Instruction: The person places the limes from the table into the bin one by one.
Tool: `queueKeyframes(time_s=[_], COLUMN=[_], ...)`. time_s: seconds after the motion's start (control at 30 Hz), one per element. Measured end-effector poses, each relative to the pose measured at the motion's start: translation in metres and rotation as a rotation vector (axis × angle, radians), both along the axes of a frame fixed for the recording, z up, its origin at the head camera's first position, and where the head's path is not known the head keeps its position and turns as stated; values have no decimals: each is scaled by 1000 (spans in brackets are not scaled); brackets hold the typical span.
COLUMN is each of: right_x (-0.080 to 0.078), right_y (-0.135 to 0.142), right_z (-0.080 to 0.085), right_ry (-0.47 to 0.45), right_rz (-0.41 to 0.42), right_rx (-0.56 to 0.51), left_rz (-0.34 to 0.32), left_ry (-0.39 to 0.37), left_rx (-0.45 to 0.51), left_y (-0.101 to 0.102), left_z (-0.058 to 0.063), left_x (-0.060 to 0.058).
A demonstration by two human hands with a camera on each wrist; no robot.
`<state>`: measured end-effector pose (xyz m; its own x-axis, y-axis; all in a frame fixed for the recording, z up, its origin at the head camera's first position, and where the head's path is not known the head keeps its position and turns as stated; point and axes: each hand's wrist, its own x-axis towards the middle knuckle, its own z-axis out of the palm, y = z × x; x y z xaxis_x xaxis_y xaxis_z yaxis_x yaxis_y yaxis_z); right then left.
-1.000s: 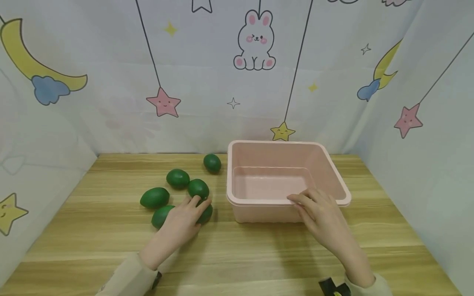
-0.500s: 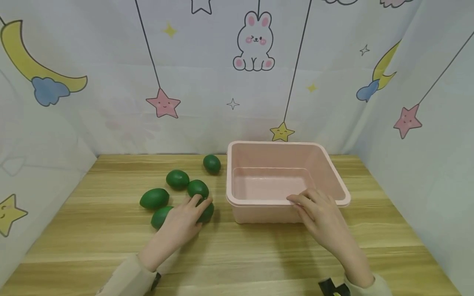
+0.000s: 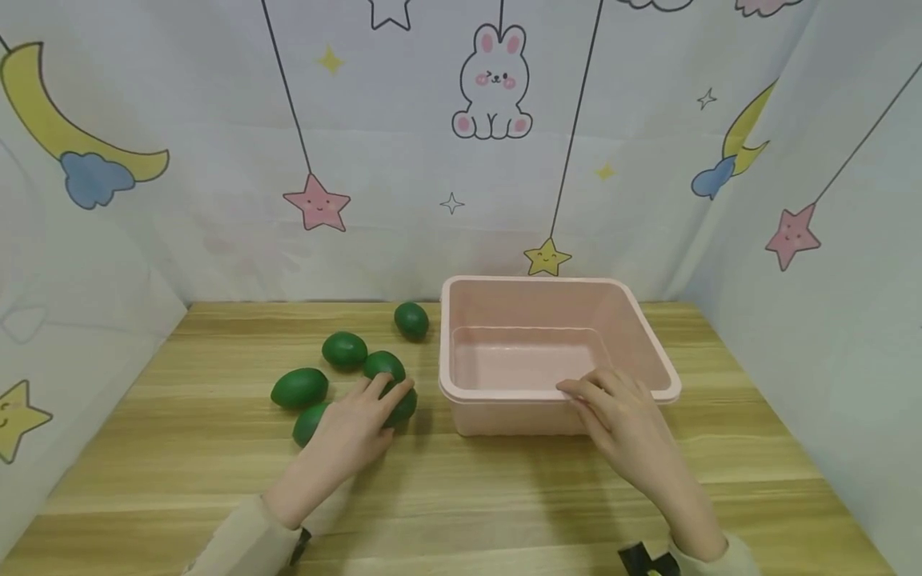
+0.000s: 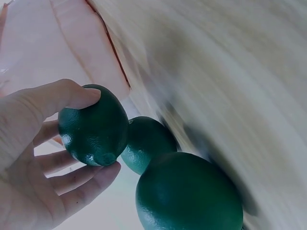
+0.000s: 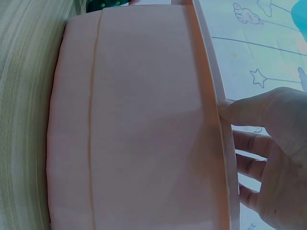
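My left hand [image 3: 350,426] grips a green lime [image 3: 405,407] at the right side of a small group. In the left wrist view the thumb lies on one side of that lime [image 4: 93,128] and fingertips touch its other side. Close by are more limes, including one behind the fingers [image 3: 384,366] and one partly hidden by the hand [image 3: 308,424]. My right hand [image 3: 625,416] pinches the front rim of a pink plastic basin [image 3: 504,394]. In the right wrist view the thumb is on the outer side of the rim [image 5: 225,143], the fingers on the inner side.
On the wooden table [image 3: 461,504], other limes lie left of the basin: one at the far left [image 3: 299,388], one behind it [image 3: 344,350] and one near the back edge [image 3: 411,321]. A patterned curtain [image 3: 389,120] hangs behind and along both sides.
The lime in my left hand has risen slightly and moved a little right with the fingers. My right hand keeps its hold on the basin's rim. The head view has shifted very slightly.
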<state>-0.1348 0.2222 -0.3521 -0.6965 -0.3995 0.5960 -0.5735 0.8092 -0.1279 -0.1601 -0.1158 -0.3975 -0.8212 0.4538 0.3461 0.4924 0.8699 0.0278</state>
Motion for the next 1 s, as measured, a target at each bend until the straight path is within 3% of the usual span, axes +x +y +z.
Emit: queueKeyframes(time_s=[1.0], right_x=[0], right_y=[0], right_z=[-1], right_ry=[8], right_rz=[4], right_rx=[-4], left_rz=[51], left_ry=[96], left_rx=[65], left_y=[-5], left_z=[30], left_x=[-9])
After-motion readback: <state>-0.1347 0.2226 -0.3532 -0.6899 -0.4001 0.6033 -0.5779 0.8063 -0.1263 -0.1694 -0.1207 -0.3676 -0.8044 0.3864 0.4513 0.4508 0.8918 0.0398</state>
